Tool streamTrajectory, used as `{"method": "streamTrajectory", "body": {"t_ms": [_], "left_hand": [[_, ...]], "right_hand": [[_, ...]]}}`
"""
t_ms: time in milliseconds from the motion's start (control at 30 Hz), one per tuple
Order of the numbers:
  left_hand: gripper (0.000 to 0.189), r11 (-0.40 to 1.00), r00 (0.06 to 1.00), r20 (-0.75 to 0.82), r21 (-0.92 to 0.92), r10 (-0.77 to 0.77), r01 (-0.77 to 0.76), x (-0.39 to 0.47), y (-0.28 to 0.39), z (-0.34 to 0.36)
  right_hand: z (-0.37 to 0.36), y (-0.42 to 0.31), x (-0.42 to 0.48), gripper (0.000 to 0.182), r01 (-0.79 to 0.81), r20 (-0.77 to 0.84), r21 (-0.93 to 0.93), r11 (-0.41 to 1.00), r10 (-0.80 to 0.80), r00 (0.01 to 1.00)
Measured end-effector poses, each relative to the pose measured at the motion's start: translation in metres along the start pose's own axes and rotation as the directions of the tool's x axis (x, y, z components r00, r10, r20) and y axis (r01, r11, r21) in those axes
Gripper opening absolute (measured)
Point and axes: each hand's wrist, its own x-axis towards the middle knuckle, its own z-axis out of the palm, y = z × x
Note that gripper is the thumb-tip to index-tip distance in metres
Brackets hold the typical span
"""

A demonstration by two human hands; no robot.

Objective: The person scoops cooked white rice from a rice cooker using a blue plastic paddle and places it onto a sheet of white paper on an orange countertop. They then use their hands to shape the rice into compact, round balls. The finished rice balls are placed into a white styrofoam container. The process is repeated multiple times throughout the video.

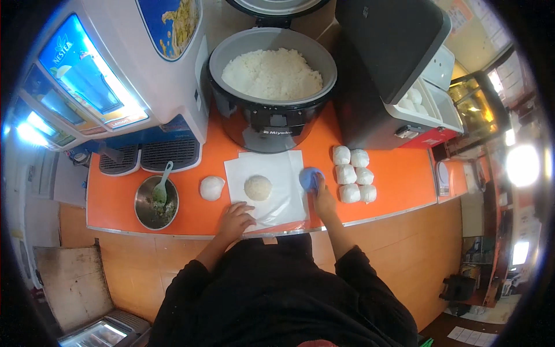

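A rounded mound of rice (258,188) sits on white wrapping paper (282,167), which lies in overlapping sheets on the orange counter. My left hand (236,221) rests on the paper's lower left edge, fingers a little apart and holding nothing. In my right hand (324,200) is a small blue bowl (309,178), gripped by its rim just beyond the paper's right edge; its inside is hidden. To the left of the paper lies a white wrapped bundle (212,188). Several paper-wrapped bundles (347,174) stand in two columns right of my right hand.
A Miyeko rice cooker (277,130), lid up, holds cooked rice (273,71) behind the paper. At left are a steel bowl (143,208) with a pale green spoon (162,184) and a drink dispenser (169,86). An open cooler box (368,86) with white bundles inside stands at right.
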Motion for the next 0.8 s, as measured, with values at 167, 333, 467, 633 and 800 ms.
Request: {"method": "streamTrajectory", "body": {"t_ms": [167, 333, 467, 633, 800], "left_hand": [[0.020, 0.976, 0.971, 0.119, -0.029, -0.209, 0.214, 0.012, -0.002, -0.007], [0.024, 0.922, 0.958, 0.119, -0.265, -0.261, 0.284, 0.036, 0.037, -0.048], [0.026, 0.987, 0.977, -0.150, -0.080, -0.154, 0.143, 0.013, 0.018, -0.035], [0.033, 0.727, 0.803, -0.118, -0.517, -0.584, 0.452, 0.010, -0.041, -0.008], [0.032, 0.684, 0.765, -0.149, -0.576, -0.627, 0.448, 0.023, -0.039, -0.003]], "right_hand": [[-0.020, -0.041, -0.023, 0.080, 0.475, -0.110, -0.304, 0.826, -0.526, 0.843], [0.014, -0.026, 0.005, 0.036, 0.681, -0.009, 0.217, 0.700, -0.696, 0.718], [0.033, -0.016, 0.031, 0.010, 0.007, 0.180, 0.721, 0.693, -0.197, 0.964], [0.048, -0.018, 0.038, 0.016, 0.014, 0.078, 0.830, 0.558, -0.142, 0.987], [0.040, -0.016, 0.037, 0.012, -0.018, 0.110, 0.842, 0.539, -0.139, 0.984]]}}
